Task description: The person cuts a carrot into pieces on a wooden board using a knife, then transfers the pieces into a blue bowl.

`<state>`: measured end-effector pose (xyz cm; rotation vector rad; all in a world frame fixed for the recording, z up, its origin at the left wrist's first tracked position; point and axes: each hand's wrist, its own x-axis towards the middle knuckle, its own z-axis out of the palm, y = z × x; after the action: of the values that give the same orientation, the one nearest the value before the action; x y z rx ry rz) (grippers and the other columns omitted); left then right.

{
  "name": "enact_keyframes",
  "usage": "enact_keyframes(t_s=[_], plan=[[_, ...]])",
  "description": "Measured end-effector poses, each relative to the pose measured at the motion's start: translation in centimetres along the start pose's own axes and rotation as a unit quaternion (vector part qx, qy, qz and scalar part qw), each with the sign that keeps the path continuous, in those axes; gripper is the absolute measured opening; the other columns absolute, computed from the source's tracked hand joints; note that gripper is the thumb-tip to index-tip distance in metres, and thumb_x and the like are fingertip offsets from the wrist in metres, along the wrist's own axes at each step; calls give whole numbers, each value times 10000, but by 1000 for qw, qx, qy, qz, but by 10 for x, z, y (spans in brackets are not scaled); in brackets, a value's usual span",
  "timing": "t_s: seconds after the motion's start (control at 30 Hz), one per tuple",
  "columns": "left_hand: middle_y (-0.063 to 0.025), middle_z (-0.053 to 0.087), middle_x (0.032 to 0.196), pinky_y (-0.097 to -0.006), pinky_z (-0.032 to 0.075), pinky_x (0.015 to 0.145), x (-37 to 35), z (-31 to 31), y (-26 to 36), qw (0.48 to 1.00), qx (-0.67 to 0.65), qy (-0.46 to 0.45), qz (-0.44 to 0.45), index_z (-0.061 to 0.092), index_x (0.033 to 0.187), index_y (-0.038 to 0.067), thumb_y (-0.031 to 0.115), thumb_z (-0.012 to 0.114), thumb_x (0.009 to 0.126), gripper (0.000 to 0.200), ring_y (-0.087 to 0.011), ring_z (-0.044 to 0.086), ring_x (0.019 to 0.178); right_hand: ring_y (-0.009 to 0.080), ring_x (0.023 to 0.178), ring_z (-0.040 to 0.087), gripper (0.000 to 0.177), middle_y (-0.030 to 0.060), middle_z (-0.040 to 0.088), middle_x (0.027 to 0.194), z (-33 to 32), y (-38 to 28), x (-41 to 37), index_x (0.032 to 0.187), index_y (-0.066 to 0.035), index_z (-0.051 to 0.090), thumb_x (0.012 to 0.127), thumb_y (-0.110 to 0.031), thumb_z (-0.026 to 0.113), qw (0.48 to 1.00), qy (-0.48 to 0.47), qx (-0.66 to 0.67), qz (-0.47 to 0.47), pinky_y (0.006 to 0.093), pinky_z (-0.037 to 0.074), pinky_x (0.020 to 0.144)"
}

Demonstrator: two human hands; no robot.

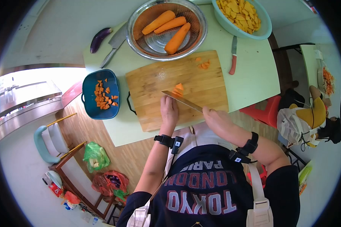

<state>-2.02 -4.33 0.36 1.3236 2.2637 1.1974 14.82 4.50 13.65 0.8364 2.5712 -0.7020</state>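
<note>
My right hand (217, 118) is closed around the handle of a kitchen knife (183, 101). Its blade slants up and left across the wooden cutting board (151, 81). Against the near side of the blade's tip is my left hand (169, 110), fingers bent and pressed together; whatever they hold is hidden. Just past the blade lie cut carrot pieces (179, 87). A few thin carrot scraps (204, 65) rest near the board's far right corner. Left of the board, a blue basket (86, 85) contains carrot chunks (101, 96).
A metal colander (128, 34) with three peeled carrots stands behind the board. Beside it are a cleaver (115, 42), an eggplant (99, 39), a bowl (267, 32) of yellow slices and a red-handled knife (233, 56). Another person (310, 117) sits at right.
</note>
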Motion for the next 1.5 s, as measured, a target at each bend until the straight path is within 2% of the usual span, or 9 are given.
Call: enact_keyframes(t_s=[0.3,0.43,0.53,0.6,0.73,0.8,1.13,1.3,1.5], plan=[[-213,544,945,-406,458,707,3,-3,0,1000,-8,-10,-2,543,933,-29,-11,529,822,114,-382,530,845,343,660,640,126,199,617,686,-7,-4,6,892,27,460,796,-52,487,996,-70,32,41,409,511,559],[-209,543,922,-405,454,698,2,-2,0,1000,-17,-6,-12,552,922,-22,-20,521,816,110,-380,524,832,354,669,636,126,204,614,678,-8,-7,9,890,32,456,797,-48,480,996,-66,47,35,423,509,575],[-203,539,891,-411,450,686,2,-1,-2,1000,-8,-1,-1,551,904,-23,-29,519,806,103,-376,520,813,358,667,634,125,215,611,680,-3,-6,15,888,38,453,794,-42,477,997,-54,45,12,425,504,560],[-201,536,875,-415,448,680,2,-2,-1,1000,-14,4,-1,550,897,-24,-31,520,801,101,-377,516,801,359,635,629,126,211,606,660,2,-6,18,885,41,452,789,-37,478,997,-62,35,30,428,498,530],[-196,526,842,-425,440,660,3,0,-2,999,-38,14,4,546,872,-23,-41,524,787,90,-379,507,769,356,592,621,129,197,596,627,16,-5,18,878,40,448,783,-38,489,999,-33,20,32,430,490,499],[-197,525,840,-425,438,660,1,-1,-3,999,-39,11,1,545,867,-23,-43,524,785,87,-380,507,769,347,568,619,128,180,592,605,15,-4,20,869,37,447,784,-46,495,999,-3,35,-11,428,490,485],[-199,530,835,-420,441,652,2,-1,-7,999,-39,19,16,552,863,-22,-51,537,776,93,-375,516,769,338,560,616,142,183,587,598,30,-6,28,868,44,450,763,-32,506,1000,12,20,1,412,489,476],[-202,541,864,-419,447,671,2,-2,-4,999,-43,13,-1,557,871,-21,-46,544,779,96,-378,523,786,323,585,630,122,175,598,619,37,-4,55,886,30,460,789,-41,483,997,36,33,-60,410,499,490],[-198,553,867,-412,456,687,-1,3,-10,999,-38,11,-11,554,862,-14,-25,563,786,78,-375,532,792,344,561,604,189,179,582,602,63,16,68,918,32,465,787,-95,512,995,57,35,-68,428,471,478]])
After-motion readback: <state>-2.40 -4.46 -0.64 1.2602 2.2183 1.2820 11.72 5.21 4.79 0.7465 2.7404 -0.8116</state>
